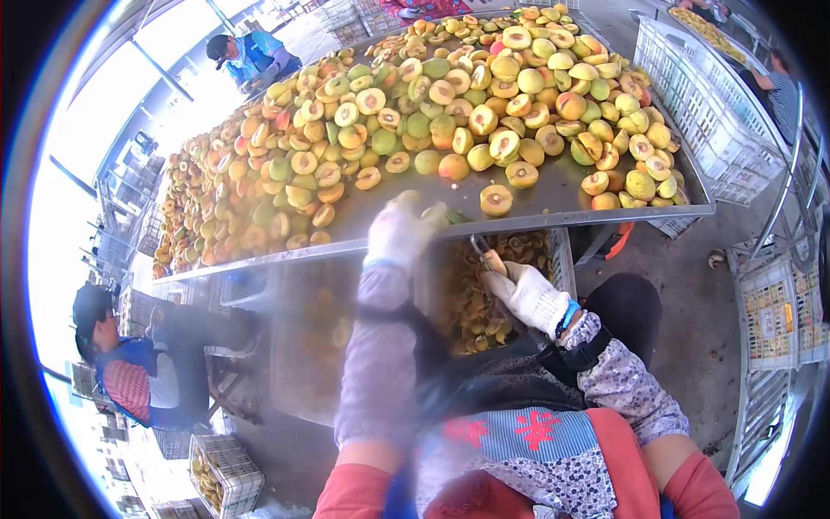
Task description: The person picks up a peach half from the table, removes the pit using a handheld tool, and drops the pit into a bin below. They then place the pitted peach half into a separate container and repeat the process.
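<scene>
Peaches, many of them halved (372, 101), are heaped on a metal-topped table (571, 186). My left hand (402, 229), in a white glove, is at the table's front edge, smeared by motion. Something green (445, 214) shows by its fingertips, too blurred to name. My right hand (529, 298), also gloved, is closed around the wooden handle of a small hooked tool (493, 259) with a curved metal end, just below the edge. One peach half (496, 201) lies cut side up near that edge, between and beyond my hands.
Beneath the table edge, a crate (564, 264) holds brownish fruit pieces. A person (143, 363) sits at the left; another (252, 60) works at the table's far left. White plastic crates (709, 112) stand at the right. A crate (226, 476) with fruit sits on the floor lower left.
</scene>
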`<state>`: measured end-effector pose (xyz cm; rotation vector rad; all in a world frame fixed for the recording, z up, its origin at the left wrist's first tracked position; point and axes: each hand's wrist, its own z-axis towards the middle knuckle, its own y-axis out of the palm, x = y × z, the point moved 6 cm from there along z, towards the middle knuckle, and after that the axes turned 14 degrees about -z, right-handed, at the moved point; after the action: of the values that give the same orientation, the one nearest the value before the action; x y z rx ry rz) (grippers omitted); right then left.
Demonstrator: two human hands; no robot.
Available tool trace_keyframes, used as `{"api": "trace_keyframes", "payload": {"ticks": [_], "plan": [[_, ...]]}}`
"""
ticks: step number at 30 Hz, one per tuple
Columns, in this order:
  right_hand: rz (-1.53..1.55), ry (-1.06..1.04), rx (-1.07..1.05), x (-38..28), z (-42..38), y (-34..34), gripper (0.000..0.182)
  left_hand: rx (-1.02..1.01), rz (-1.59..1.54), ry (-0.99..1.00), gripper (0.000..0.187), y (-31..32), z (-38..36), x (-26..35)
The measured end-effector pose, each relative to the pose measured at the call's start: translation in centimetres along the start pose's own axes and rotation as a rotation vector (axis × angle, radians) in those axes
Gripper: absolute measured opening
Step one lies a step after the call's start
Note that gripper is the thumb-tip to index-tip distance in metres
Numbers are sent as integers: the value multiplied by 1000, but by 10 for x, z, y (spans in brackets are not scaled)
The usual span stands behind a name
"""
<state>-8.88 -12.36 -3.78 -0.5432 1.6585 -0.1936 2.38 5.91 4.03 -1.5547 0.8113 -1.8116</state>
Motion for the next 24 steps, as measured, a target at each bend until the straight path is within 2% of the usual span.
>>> {"api": "trace_keyframes", "payload": {"ticks": [1,3,6,7,10,11,12,13,14,16,17,18,20,22,23,24], "plan": [[0,3,7,0,0,-6,35,-127,77,-37,65,25,17,-6],[89,87,3,3,-1,-19,35,-251,176,-70,62,59,47,-27],[239,129,-14,6,4,-29,37,-313,170,-24,63,67,67,-29],[331,172,-33,6,5,-30,37,-255,166,10,59,65,67,-26],[357,179,20,2,10,-36,35,-174,-437,-114,46,51,63,-35],[373,187,15,1,12,-36,34,-203,-688,-254,41,53,59,-41],[378,189,18,4,14,-34,34,-182,-965,-275,38,46,50,-30],[196,91,74,3,18,-35,32,-157,-1243,-291,35,41,40,-23],[13,-8,131,-1,21,-35,32,-158,-1241,-287,35,42,37,-25],[-85,-160,223,-19,18,-32,31,-179,-1451,-202,42,39,27,-14],[-159,-234,269,-32,15,-33,29,-277,-1321,-311,52,45,9,-6],[-173,-281,306,-37,15,-29,27,-268,-1311,-365,54,41,-2,7],[-263,-301,318,-45,16,-27,26,-261,-1302,-422,56,48,-16,11],[-334,-341,339,-56,14,-28,24,-229,-1368,-139,61,47,-18,22],[-337,-341,341,-57,13,-28,24,-231,-1371,-137,61,48,-21,22],[-327,-300,312,-55,13,-26,25,-265,-1494,-261,62,48,-26,26]]}}
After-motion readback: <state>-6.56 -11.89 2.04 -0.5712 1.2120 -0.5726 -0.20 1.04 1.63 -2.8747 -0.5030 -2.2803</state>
